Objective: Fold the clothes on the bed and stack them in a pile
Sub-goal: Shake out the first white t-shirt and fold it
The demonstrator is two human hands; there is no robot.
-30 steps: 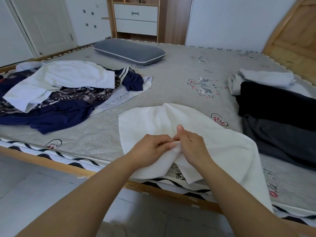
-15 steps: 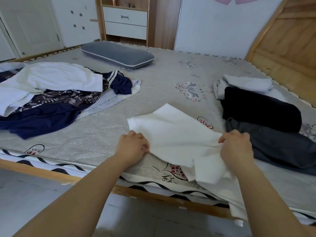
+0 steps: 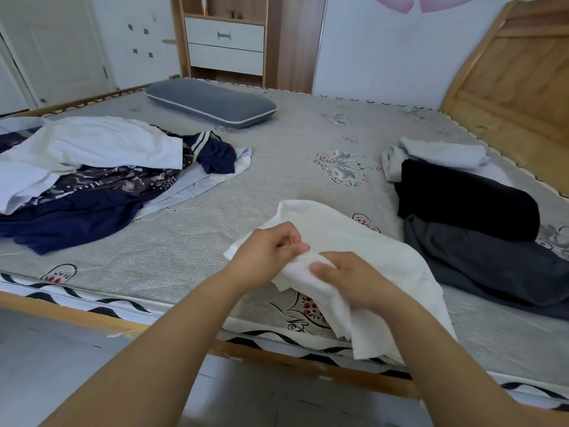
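Observation:
A white garment lies near the front edge of the bed, part of it hanging over the edge. My left hand pinches its cloth near the left end. Close beside it, my right hand grips a bunched fold of the same garment. A heap of unfolded clothes, white, patterned and navy, covers the bed's left side. On the right lie a black garment, a dark grey one and a light grey one.
A grey pillow lies at the far side of the bed. A wooden headboard rises at the right. A cabinet with white drawers stands behind the bed. Pale floor lies in front.
My hands were spread apart on the white garment half a second ago; they have come together at its middle, bunching the cloth. The view has shifted slightly.

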